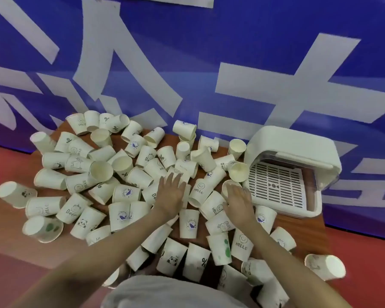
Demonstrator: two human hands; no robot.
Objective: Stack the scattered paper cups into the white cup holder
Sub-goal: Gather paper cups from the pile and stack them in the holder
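Several white paper cups [122,192] with small prints lie scattered and tipped all over a small wooden table [302,227]. The white cup holder [296,147] stands at the table's right end, its lid raised and its slotted tray [276,185] bare. My left hand [170,193] hovers flat over the cups in the middle, fingers spread, holding nothing. My right hand [238,202] is spread just left of the holder, fingers over an upright cup [228,185]; no grip shows.
A blue banner with large white characters [209,63] rises right behind the table. Red floor [365,252] surrounds it. One cup [325,266] lies off the table's right corner, others [16,194] overhang at the left. A grey garment [165,292] shows at the bottom.
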